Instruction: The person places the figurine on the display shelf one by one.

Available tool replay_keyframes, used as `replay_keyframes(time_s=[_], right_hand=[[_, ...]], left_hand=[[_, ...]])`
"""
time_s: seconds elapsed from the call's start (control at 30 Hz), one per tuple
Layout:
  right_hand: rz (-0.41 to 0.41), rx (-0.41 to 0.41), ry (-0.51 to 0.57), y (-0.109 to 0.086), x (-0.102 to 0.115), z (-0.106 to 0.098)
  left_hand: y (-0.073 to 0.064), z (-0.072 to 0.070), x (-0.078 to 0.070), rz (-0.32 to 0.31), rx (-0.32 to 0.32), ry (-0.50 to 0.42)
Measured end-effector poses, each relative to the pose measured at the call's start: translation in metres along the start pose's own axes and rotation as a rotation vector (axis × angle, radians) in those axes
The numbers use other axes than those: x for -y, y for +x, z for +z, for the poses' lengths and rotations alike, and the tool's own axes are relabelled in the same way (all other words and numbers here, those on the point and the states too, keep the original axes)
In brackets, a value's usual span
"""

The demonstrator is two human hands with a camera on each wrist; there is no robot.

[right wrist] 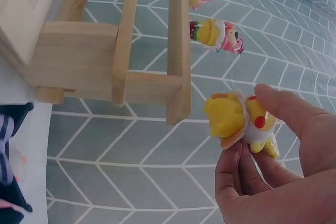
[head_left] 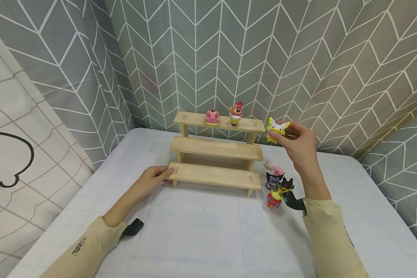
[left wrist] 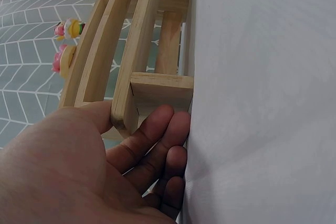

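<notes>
A three-step wooden display shelf point(head_left: 215, 148) stands on the table. My left hand point(head_left: 154, 178) grips the left end of its lowest step, thumb against the board and fingers curled beneath, as the left wrist view shows. My right hand point(head_left: 300, 143) pinches a yellow and white figurine point(right wrist: 239, 119) between thumb and fingers, in the air just off the top step's right end. On that top step sit a pink figurine point(head_left: 212, 116) with a pale base and, to its right, a pink bear figurine point(head_left: 236, 113) with a red top.
Right of the shelf several figurines cluster on the white-covered table point(head_left: 201, 231): a red and yellow one point(head_left: 273, 199), a dark one with a bow point(head_left: 273, 180) and a pink one point(head_left: 278, 170) among them. A patterned curtain point(head_left: 208, 58) hangs behind.
</notes>
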State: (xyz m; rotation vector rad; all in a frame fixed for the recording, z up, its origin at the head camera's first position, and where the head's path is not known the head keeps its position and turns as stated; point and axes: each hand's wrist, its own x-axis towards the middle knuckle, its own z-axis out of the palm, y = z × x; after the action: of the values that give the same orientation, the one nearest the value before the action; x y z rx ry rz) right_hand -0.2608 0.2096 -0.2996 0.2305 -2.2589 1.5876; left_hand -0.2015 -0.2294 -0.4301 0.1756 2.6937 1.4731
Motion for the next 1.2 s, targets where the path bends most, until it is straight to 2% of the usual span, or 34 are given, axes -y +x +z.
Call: replay_keyframes(time_s=[0.4,0.87,1.03,1.2], right_hand=[[-0.002,-0.06,0.145,0.009,0.011,0.022],[0.002,-0.109,0.104,0.012,0.019,0.039],[0.004,-0.104,0.137,0.015,0.019,0.048],[0.024,-0.12,0.095,0.016,0.017,0.05]], left_hand=[[0.001,-0.002,0.003,-0.007,-0.002,0.018],[0.003,-0.001,0.003,0.008,0.011,0.019],[0.002,-0.002,0.003,0.0,0.004,0.011],[0.002,-0.001,0.0,0.01,0.011,0.006]])
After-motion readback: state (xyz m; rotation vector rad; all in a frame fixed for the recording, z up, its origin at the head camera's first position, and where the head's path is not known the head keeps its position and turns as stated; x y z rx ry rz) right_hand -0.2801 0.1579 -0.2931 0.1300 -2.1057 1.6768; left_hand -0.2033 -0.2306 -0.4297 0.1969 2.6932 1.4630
